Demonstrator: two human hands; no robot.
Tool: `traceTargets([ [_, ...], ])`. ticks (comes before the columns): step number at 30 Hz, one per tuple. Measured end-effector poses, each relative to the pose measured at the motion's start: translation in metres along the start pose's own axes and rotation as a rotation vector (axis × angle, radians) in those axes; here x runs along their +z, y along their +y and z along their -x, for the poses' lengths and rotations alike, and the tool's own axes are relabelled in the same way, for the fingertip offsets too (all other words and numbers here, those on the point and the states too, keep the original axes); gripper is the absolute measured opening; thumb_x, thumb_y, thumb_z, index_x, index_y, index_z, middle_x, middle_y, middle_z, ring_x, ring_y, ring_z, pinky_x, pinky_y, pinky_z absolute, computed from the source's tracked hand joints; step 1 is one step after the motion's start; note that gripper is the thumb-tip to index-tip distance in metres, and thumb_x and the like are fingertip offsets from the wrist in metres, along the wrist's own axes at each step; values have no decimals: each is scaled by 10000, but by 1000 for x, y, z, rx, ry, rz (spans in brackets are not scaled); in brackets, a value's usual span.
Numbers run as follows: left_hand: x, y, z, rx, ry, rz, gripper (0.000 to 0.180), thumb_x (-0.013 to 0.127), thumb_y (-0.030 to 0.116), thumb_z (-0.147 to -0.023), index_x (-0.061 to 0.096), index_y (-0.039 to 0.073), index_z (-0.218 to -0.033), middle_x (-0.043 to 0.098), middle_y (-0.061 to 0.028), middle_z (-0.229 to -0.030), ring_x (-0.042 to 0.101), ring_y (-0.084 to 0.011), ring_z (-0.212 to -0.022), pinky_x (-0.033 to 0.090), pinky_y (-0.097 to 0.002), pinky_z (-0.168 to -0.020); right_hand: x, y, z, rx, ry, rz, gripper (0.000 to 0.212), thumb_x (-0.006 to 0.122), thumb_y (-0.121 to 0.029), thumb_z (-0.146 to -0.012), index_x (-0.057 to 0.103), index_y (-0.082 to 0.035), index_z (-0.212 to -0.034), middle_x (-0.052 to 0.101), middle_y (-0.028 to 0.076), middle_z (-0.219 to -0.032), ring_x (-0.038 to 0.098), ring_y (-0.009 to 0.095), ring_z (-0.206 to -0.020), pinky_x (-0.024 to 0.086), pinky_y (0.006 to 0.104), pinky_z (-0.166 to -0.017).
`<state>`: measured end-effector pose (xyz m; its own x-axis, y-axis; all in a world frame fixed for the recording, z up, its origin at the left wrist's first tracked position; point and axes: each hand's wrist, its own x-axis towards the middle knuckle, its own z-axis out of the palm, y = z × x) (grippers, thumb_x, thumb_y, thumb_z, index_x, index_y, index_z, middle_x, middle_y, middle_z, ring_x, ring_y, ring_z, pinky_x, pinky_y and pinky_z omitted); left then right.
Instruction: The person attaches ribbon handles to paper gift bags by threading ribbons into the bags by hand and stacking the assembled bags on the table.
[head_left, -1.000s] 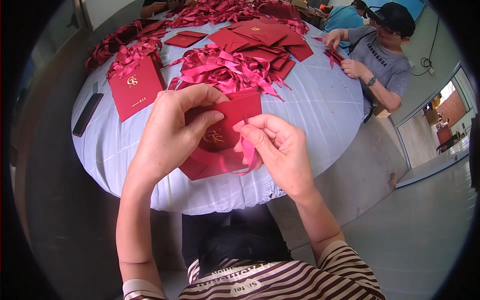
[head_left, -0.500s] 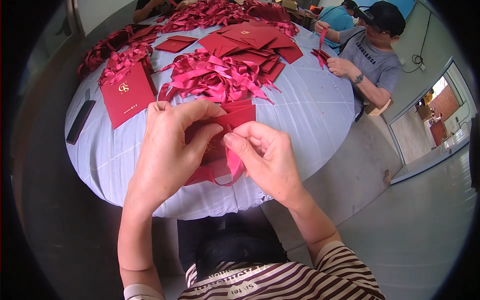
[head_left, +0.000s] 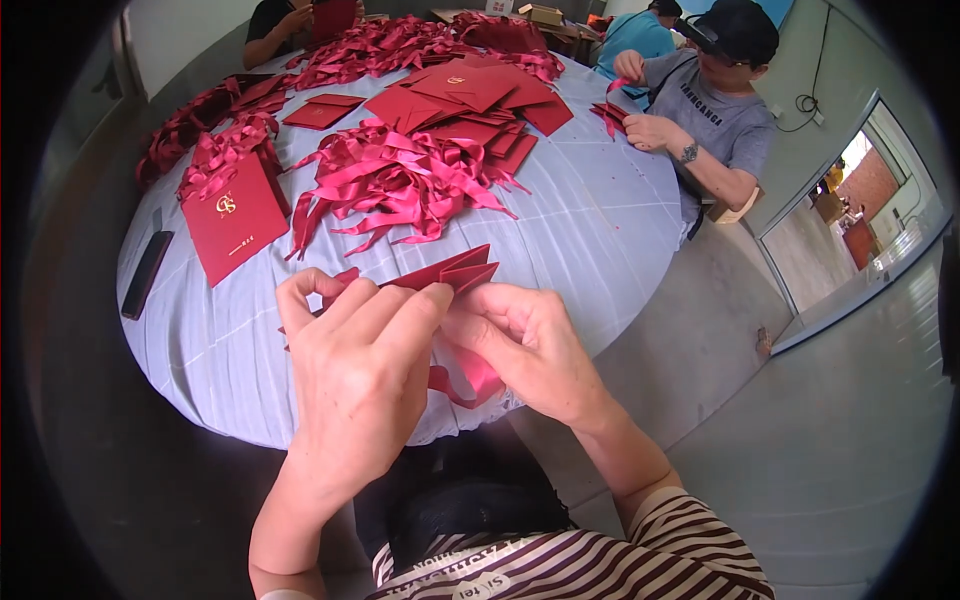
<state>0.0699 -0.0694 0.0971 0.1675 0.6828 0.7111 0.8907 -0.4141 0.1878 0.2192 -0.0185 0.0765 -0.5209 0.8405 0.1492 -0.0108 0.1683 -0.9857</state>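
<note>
A small red paper gift bag [head_left: 455,270] is between my hands at the near edge of the table, its folded side pointing away from me. My left hand [head_left: 355,365] is bent over the bag and covers most of its front, fingers curled at its opening. Beside it my right hand [head_left: 530,345] pinches at the bag's edge, the fingertips meeting those of the left. A pink satin ribbon [head_left: 472,382] loops down below my right fingers. The exact spot where the ribbon meets the paper is hidden by my hands.
Beyond my hands lie a heap of pink ribbons [head_left: 395,185] and a pile of flat red bags [head_left: 470,95]. A finished-looking red bag [head_left: 232,222] and a dark phone [head_left: 147,275] are at left. A co-worker [head_left: 725,120] handles a bag at right; another person sits at the far side.
My left hand has turned over the bag, its fingers now reaching toward the right fingertips. The bag has come lower and tilted, and the view has shifted slightly.
</note>
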Motion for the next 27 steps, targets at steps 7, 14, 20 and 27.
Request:
traceTargets([
  [7,2,3,-1,38,-17,-54,231,639,-54,-728,632,55,-932,620,-27,-757,530,-171,-648,335,-375,-843,-6,4,-4,67,-54,-86,197,566,-132,-916,628,51,-877,577,22,-668,512,37,-606,414,207,-506],
  [14,3,2,1,61,-23,-86,232,641,-50,-722,631,54,-930,619,-30,-756,555,-172,-672,336,-384,-858,-11,17,-8,151,-209,-524,219,548,-173,-938,624,21,-873,531,-8,-640,454,34,-524,346,193,-436],
  [20,2,1,0,21,-30,-56,238,639,-53,-722,630,55,-934,618,-32,-754,563,-176,-676,337,-387,-869,-8,20,-12,249,-225,-738,199,558,-162,-933,614,21,-878,546,-5,-671,462,37,-544,362,196,-465],
  [27,1,3,0,27,-55,-79,219,637,-49,-750,632,61,-939,622,-24,-755,561,-174,-671,336,-377,-870,-2,13,-9,-91,-7,-34,188,562,-133,-931,628,44,-941,617,24,-753,501,32,-570,393,202,-482],
])
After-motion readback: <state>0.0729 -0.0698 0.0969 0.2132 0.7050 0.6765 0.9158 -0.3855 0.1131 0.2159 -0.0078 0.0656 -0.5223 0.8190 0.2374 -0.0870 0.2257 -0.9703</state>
